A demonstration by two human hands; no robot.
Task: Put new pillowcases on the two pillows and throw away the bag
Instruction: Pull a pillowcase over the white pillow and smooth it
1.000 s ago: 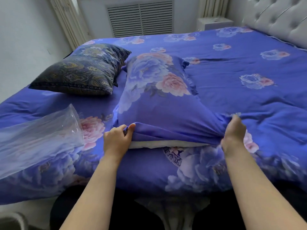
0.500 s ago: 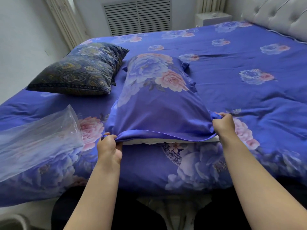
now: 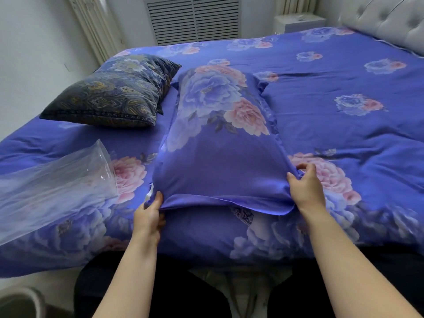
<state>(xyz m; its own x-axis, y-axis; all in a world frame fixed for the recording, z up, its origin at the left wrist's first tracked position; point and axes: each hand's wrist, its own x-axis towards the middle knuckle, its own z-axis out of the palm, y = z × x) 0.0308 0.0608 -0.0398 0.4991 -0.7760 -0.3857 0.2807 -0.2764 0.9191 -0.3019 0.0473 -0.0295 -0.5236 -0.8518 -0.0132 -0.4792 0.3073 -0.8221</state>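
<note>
At bed's near edge: left hand (image 3: 149, 216) pinches open hem of floral pillowcase (image 3: 220, 157); right hand (image 3: 306, 189) grips its right corner. Clear plastic bag (image 3: 52, 187) at left edge.

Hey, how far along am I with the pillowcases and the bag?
Nearly done: the blue floral pillowcase covers the first pillow. In hand: left hand and right hand grip its open end, pulling it over the near edge. Left: the dark paisley pillow has no new case, and the clear plastic bag lies on the bed.
</note>
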